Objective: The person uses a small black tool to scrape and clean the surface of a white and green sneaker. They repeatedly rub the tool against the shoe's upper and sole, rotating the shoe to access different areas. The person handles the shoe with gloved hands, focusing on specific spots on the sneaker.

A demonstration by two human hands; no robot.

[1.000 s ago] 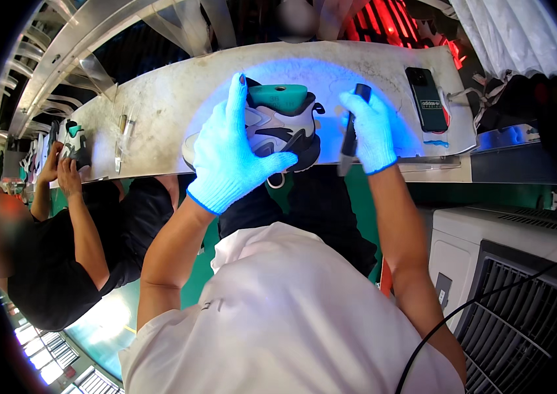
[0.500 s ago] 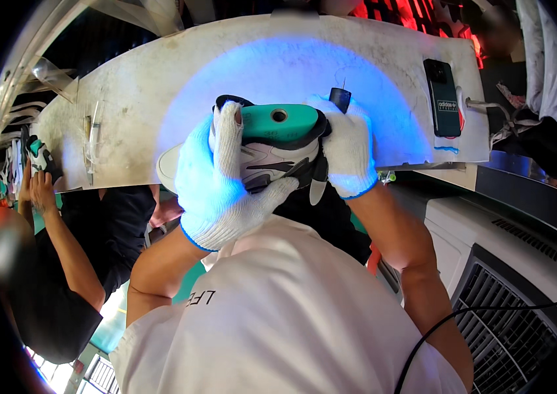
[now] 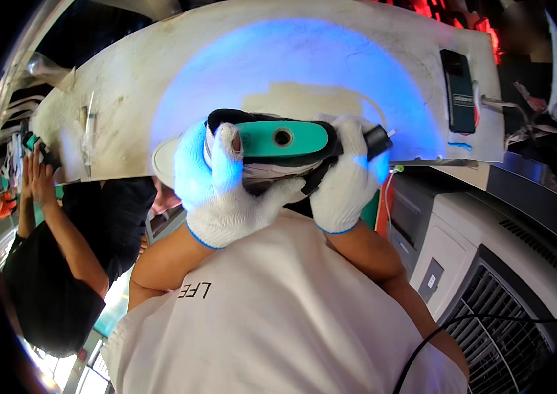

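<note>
Between my gloved hands is a white, grey and black sports shoe (image 3: pixel 268 172), its toe toward the left. A green shoe last (image 3: pixel 308 138) with a round metal-rimmed hole fills its opening. My left hand (image 3: pixel 216 190) wraps the front part, fingers over the top edge and thumb along the near side. At the heel, my right hand (image 3: pixel 344 177) is closed against the shoe's black collar. A black cylindrical tool (image 3: pixel 376 142) with a thin pale tip sticks out of the right hand; the rest of it is hidden. Both gloves are white knit with blue cuffs.
The pale worktable (image 3: pixel 121 85) carries a round patch of blue light. A dark phone (image 3: pixel 459 92) lies at the right, near a bent metal rod. Thin tools (image 3: pixel 88 131) lie at the left. A co-worker's hands (image 3: pixel 39 177) are farther left; a grilled grey machine (image 3: pixel 482 262) stands at right.
The black tool has tipped from upright toward the right as my right hand turned. The silvery blade seen below that hand is now out of sight. The shoe has shifted slightly down.
</note>
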